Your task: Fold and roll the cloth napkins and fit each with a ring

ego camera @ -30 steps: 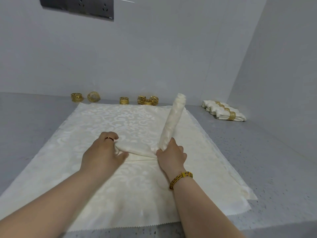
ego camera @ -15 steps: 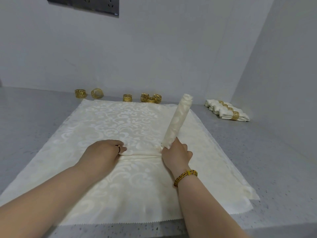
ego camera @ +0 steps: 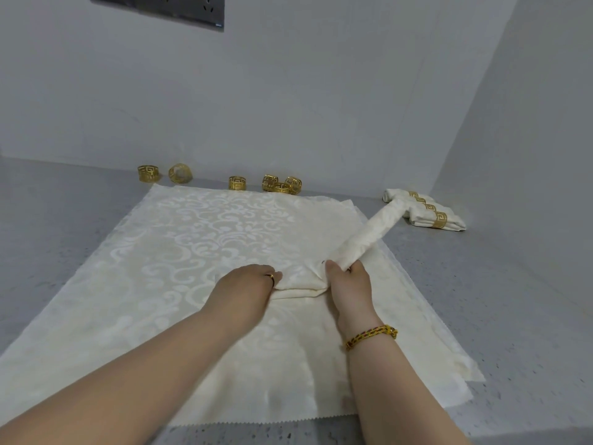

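Napkin (ego camera: 369,239) half rolled: a tight roll sticks up and away to the right, tilted off the surface, its far tip over the counter edge of the cloths. Its near end runs into a short flat folded strip between the two hands. Right hand (ego camera: 349,284) has fingers and thumb curled round the base of the roll, gripping it; bracelet (ego camera: 372,337) on that wrist. Left hand (ego camera: 247,290) knuckles up, fingers curled down onto the left end of the folded strip, pinning and gripping it; thin band on one finger. All of this sits on top of a flat stack of patterned cream cloths (ego camera: 192,252) spread on the grey counter (ego camera: 481,300). Six gold rings (ego camera: 237,183) loose along the back wall, just past the cloths' far edge. Done napkins (ego camera: 449,221), rolled and ringed, lie side by side at far right near the corner.
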